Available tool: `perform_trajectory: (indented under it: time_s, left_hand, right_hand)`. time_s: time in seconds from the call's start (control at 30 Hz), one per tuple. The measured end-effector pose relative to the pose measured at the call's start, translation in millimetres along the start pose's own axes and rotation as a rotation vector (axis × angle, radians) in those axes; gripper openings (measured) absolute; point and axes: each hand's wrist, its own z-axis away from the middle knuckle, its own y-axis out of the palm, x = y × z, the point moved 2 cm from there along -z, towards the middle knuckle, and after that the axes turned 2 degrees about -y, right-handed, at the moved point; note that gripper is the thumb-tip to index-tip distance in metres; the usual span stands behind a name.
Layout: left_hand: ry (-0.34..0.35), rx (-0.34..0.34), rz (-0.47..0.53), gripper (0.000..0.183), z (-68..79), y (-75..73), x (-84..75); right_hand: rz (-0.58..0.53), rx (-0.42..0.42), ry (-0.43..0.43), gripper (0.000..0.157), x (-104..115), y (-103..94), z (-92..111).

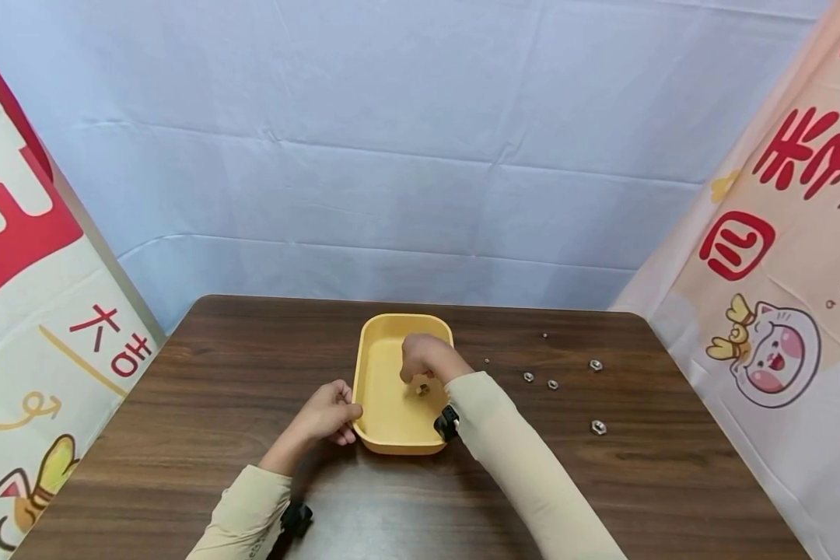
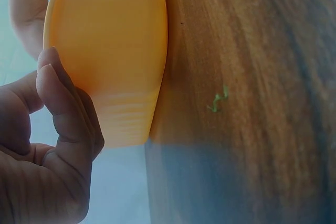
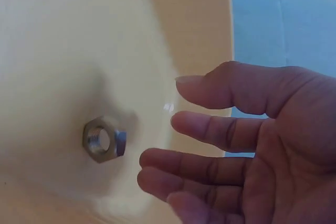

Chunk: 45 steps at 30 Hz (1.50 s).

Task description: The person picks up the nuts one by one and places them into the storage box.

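Observation:
A yellow plastic tray (image 1: 385, 404) stands on the table. My left hand (image 1: 327, 414) pinches its left rim near the front corner, thumb over the edge; in the left wrist view the fingers bend against the outer wall (image 2: 118, 66). Inside the tray's outline, my right hand (image 1: 430, 358) hovers with its fingers loosely bent and apart. A metal hex nut (image 3: 102, 140) shows just off those fingertips in the right wrist view, against the tray's inner surface, and nothing lies between thumb and fingers. From the head, the nut appears close below the right hand.
Right of the tray, several hex nuts of different sizes lie spread on the dark wood table (image 1: 252, 350), among them a large nut (image 1: 598, 428), another nut (image 1: 596, 365) and a tiny one (image 1: 544, 335). A pale cloth (image 1: 392, 194) hangs behind the table.

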Motion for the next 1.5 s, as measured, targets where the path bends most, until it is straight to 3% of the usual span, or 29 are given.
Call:
perform_trajectory:
  time_s: [0.17,0.33,0.5,0.6,0.67,1.27,1.5]
  left_hand:
    - [-0.004,-0.005,0.000,0.015,-11.2,-1.2,12.7]
    - [-0.004,0.011,0.009,0.015,-12.0,-1.4,14.4]
    - [-0.001,0.008,0.007,0.015,-9.5,-2.1,13.0]
    - [0.000,0.001,0.011,0.015,-8.2,-1.8,12.7]
    - [-0.002,0.003,0.014,0.015,-8.0,-1.2,13.1]
    - [0.010,-0.004,0.030,0.013,-10.2,-0.1,13.2]
    - [-0.005,-0.018,0.028,0.012,-9.6,-0.4,13.4]
  right_hand:
    - [0.026,-0.007,-0.039,0.039,3.9,-2.0,5.7]
    - [0.044,-0.029,-0.045,0.038,4.5,-1.6,10.8]
    - [0.073,-0.075,-0.058,0.007,4.0,-0.3,21.3]
    - [0.068,-0.105,-0.064,0.029,3.1,-0.6,29.2]
    - [0.063,-0.120,-0.065,0.034,2.4,-1.3,34.4]
    - [0.034,-0.215,-0.141,0.034,-7.4,-13.0,68.0]
    - [0.058,-0.247,-0.128,0.036,-15.9,-15.1,73.7]
